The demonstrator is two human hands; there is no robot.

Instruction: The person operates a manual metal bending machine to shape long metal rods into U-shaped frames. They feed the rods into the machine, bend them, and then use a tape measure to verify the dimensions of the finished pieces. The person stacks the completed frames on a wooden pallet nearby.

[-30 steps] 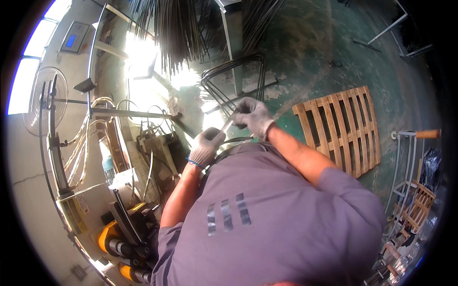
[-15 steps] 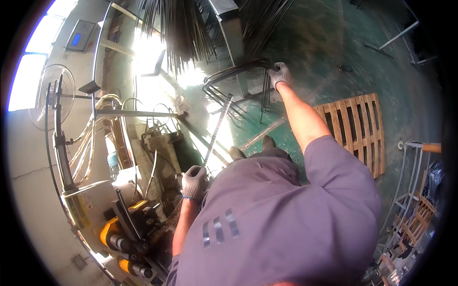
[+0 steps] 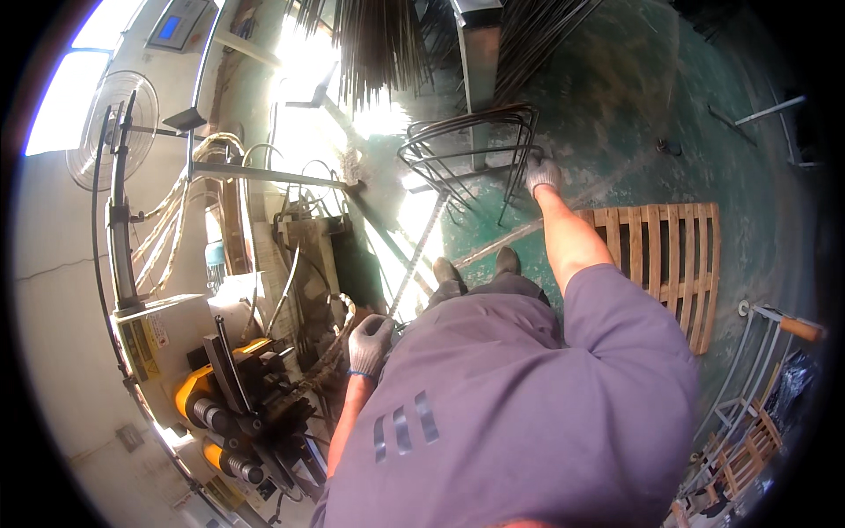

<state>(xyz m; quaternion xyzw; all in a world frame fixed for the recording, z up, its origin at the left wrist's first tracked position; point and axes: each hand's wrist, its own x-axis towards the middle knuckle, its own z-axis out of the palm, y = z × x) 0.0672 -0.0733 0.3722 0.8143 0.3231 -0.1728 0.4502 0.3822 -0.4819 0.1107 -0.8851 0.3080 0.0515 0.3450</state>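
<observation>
My right hand (image 3: 544,174), in a pale knit glove, reaches far forward. Its fingers are curled round the right end of a bundle of bent metal rods (image 3: 466,157), dark frames with legs hanging down, by a grey metal post (image 3: 481,75). Low on the left, my left hand (image 3: 371,343), in a matching glove, is closed near my waist; what its fingers hold is hidden. A long narrow strip with evenly spaced marks (image 3: 415,264) runs from beside that hand toward the bent rods. Whether the hand grips the strip, I cannot tell.
Left of me stands a machine (image 3: 167,339) with yellow-and-black rollers (image 3: 207,409). A fan (image 3: 114,132) and a control box (image 3: 179,24) are behind it. Long thin rods (image 3: 378,57) hang ahead. A wooden pallet (image 3: 669,255) lies right, near a metal cart (image 3: 757,352).
My right hand has dropped and come a little nearer, still at the bent rods. They sit slightly more to the right in view. My left hand stays low, and the view has shifted.
</observation>
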